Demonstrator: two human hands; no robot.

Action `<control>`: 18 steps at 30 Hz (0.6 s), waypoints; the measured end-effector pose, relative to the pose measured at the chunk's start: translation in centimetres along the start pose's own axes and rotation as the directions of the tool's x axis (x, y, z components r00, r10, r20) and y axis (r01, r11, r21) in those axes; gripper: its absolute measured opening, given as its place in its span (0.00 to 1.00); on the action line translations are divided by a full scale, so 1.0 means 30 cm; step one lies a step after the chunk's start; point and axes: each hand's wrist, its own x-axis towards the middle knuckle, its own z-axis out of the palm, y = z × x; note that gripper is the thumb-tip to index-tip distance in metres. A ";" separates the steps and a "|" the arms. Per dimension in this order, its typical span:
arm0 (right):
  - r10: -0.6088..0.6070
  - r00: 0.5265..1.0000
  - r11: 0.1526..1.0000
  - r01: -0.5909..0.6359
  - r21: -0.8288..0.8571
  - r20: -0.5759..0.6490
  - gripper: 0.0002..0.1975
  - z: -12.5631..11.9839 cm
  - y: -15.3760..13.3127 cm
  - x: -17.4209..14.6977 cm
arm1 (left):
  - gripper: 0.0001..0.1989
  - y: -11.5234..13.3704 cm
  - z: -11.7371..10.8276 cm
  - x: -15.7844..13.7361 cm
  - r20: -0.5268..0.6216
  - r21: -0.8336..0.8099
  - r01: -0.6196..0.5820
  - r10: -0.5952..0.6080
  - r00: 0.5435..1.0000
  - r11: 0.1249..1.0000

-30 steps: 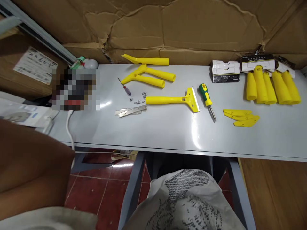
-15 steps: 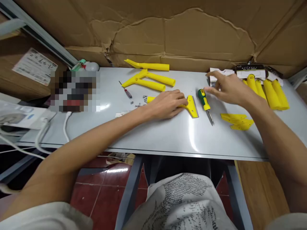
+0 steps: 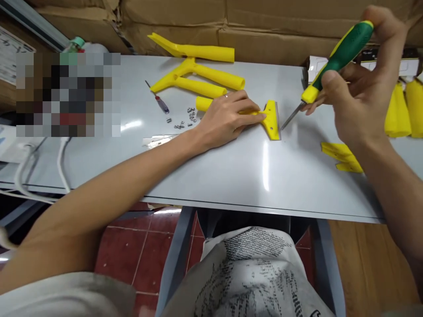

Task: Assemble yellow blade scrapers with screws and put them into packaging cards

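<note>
My left hand [image 3: 228, 115] is closed round a yellow scraper [image 3: 271, 121], holding it down on the table. The scraper's wide head, with a metal blade along its right edge and small screws in it, sticks out past my fingers. Raised above the table, my right hand [image 3: 366, 83] grips a green and yellow screwdriver [image 3: 343, 55] by its handle. Its shaft slants down to the left, and the tip is close to the blade edge; whether they touch I cannot tell. Small screws [image 3: 191, 115] lie loose left of my left hand, beside flat metal blades [image 3: 158, 141].
Several yellow scraper handles [image 3: 208, 53] lie behind my left hand, near a small screwdriver [image 3: 161, 105]. Yellow plates [image 3: 340, 152] rest under my right forearm. More yellow handles [image 3: 398, 110] lie far right. Cardboard [image 3: 185, 20] backs the table; white cables [image 3: 62, 163] cross its left end.
My right hand has picked up the green and yellow screwdriver from the table and turned its tip toward the scraper head. My left hand still holds the scraper. The view has shifted closer.
</note>
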 end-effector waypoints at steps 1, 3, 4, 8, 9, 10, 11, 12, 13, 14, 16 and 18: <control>-0.078 0.997 0.997 0.078 0.007 -0.022 0.33 0.011 0.000 -0.005 | 0.20 -0.005 0.001 -0.002 -0.003 0.005 -0.010 0.010 1.000 1.000; -0.185 0.979 0.982 0.187 0.008 -0.089 0.33 0.032 -0.009 -0.015 | 0.19 -0.014 0.004 -0.007 -0.015 0.013 -0.028 0.028 0.999 1.000; -0.198 0.975 0.980 0.200 0.012 -0.097 0.33 0.040 -0.016 -0.020 | 0.19 -0.018 0.006 -0.009 -0.024 0.015 -0.036 0.037 0.999 0.999; -0.163 0.979 0.985 0.170 0.043 -0.120 0.33 0.061 -0.033 -0.033 | 0.18 -0.025 0.016 -0.015 -0.076 0.032 -0.072 0.074 0.994 0.997; -0.157 0.981 0.985 0.163 0.049 -0.113 0.34 0.064 -0.031 -0.034 | 0.18 -0.024 0.017 -0.015 -0.087 0.042 -0.085 0.089 0.992 0.995; -0.155 0.982 0.986 0.161 0.051 -0.105 0.34 0.067 -0.026 -0.035 | 0.18 -0.023 0.018 -0.014 -0.095 0.054 -0.097 0.102 0.990 0.994; -0.160 0.982 0.985 0.166 0.051 -0.100 0.35 0.070 -0.018 -0.034 | 0.18 -0.021 0.019 -0.014 -0.099 0.066 -0.106 0.112 0.989 0.992; -0.173 0.980 0.983 0.179 0.051 -0.102 0.35 0.074 -0.009 -0.033 | 0.18 -0.020 0.018 -0.012 -0.101 0.076 -0.110 0.117 0.988 0.991; -0.189 0.976 0.979 0.195 0.051 -0.108 0.36 0.078 0.000 -0.031 | 0.17 -0.018 0.018 -0.011 -0.099 0.084 -0.110 0.118 0.988 0.990; -0.205 0.972 0.976 0.212 0.050 -0.114 0.36 0.081 0.009 -0.029 | 0.17 -0.017 0.017 -0.010 -0.096 0.089 -0.107 0.116 0.989 0.990; -0.237 0.963 0.969 0.245 0.046 -0.129 0.38 0.086 0.018 -0.025 | 0.17 -0.014 0.016 -0.009 -0.090 0.090 -0.102 0.110 0.990 0.991; -0.235 0.968 0.971 0.239 0.031 -0.093 0.38 0.083 0.014 -0.025 | 0.17 -0.011 0.014 -0.007 -0.096 0.088 -0.107 0.115 0.989 0.990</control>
